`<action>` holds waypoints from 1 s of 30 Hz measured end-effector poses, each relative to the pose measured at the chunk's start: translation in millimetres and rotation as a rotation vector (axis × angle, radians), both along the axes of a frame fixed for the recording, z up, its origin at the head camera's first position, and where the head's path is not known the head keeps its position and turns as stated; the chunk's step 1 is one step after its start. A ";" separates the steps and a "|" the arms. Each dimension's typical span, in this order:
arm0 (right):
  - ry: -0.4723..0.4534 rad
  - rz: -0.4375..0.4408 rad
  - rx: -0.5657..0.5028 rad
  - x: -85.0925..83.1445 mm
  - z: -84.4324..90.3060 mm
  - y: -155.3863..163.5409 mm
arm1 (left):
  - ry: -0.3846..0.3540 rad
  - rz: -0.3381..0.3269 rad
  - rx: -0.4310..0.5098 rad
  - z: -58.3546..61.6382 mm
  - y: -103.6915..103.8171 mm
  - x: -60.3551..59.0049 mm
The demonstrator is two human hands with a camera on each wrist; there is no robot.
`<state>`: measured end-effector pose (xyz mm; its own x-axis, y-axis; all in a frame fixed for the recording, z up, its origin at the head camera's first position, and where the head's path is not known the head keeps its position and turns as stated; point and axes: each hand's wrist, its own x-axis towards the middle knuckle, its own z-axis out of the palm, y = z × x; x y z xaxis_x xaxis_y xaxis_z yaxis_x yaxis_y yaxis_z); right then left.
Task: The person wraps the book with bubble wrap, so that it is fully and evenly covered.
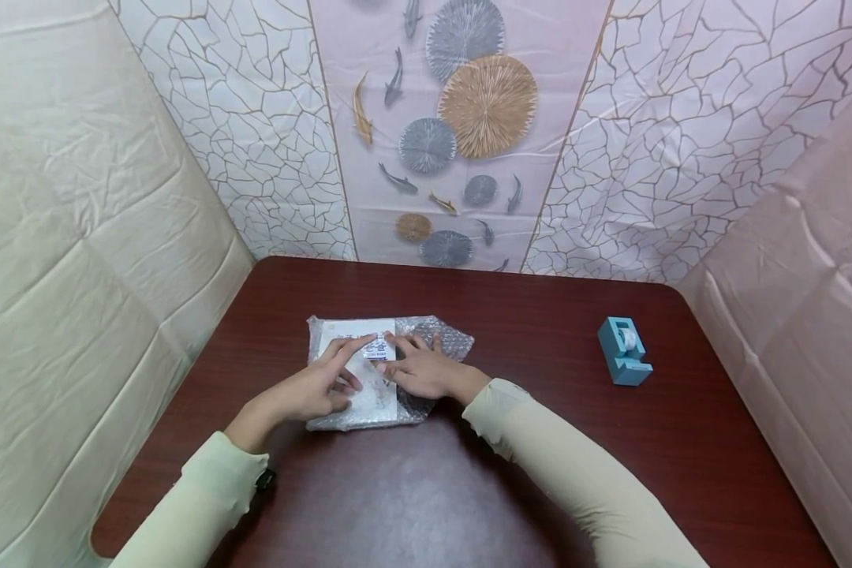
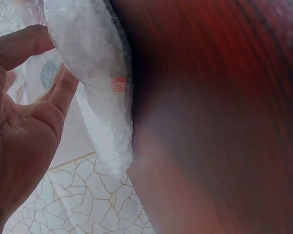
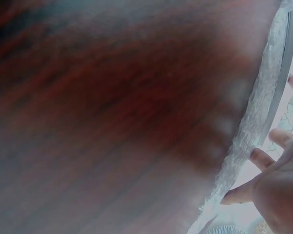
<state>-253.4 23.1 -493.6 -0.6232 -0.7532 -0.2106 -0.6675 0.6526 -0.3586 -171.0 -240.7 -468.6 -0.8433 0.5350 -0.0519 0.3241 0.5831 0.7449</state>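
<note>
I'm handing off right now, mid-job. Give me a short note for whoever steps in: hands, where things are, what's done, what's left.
Left hand: open, fingers flat on the bubble-wrapped packet, forefinger on the small white label.
Right hand: open, fingers pressing the wrap's folded flap beside that label.
Packet lies mid-table, wrap folded over a flat white item; right-hand flap of wrap still sticks out loose.
Blue tape dispenser stands apart to the right, untouched.
Done: item wrapped and folded. Left, probably: tape the fold; whether any tape is on cannot be told.
</note>
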 end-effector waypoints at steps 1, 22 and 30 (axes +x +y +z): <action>-0.010 -0.006 -0.011 -0.3 -0.1 0.2 | -0.003 0.004 -0.001 -0.6 0.4 -0.1; 0.022 0.061 0.012 -4.3 0.7 8.5 | 0.032 -0.030 -0.098 -7.1 4.0 -5.2; 0.053 0.104 0.039 -4.8 -2.1 7.9 | 0.194 0.059 -0.247 -4.1 3.1 -6.4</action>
